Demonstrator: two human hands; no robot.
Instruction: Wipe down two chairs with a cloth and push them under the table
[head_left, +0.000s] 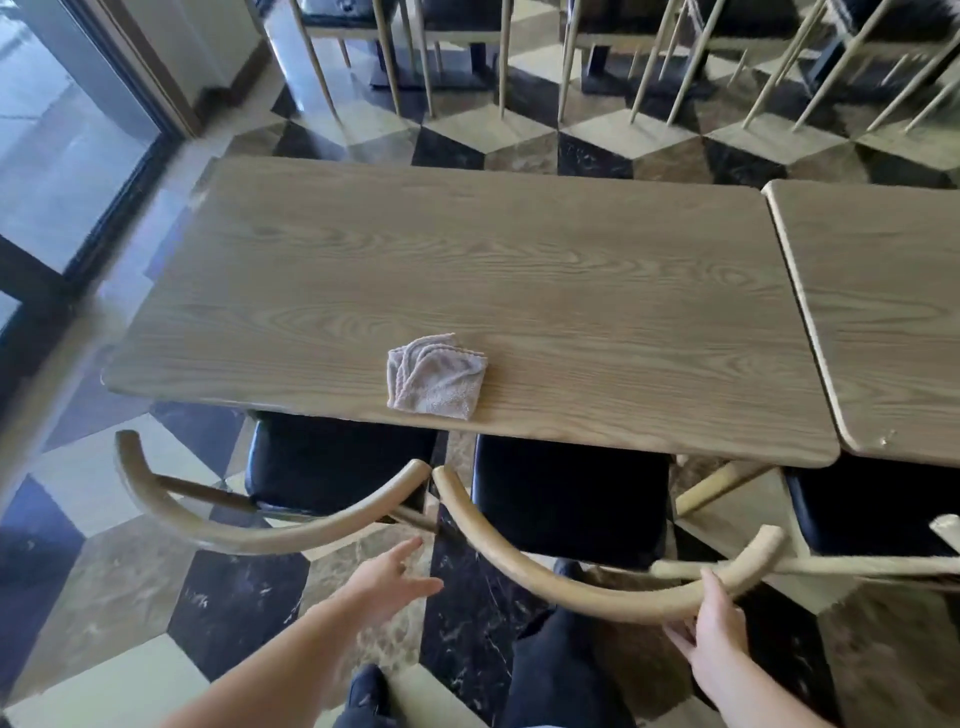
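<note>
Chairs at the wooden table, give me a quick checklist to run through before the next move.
1. Folded grey cloth off the chairs, lying on the wood-grain table: ok.
2. Right hand grips the curved wooden backrest of the right chair: ok.
3. Left hand on the left chair's curved backrest: not ok, open and short of it.
4. Both black seats fully under the table: not ok, only partly.
5. Chairs wiped: cannot tell.
</note>
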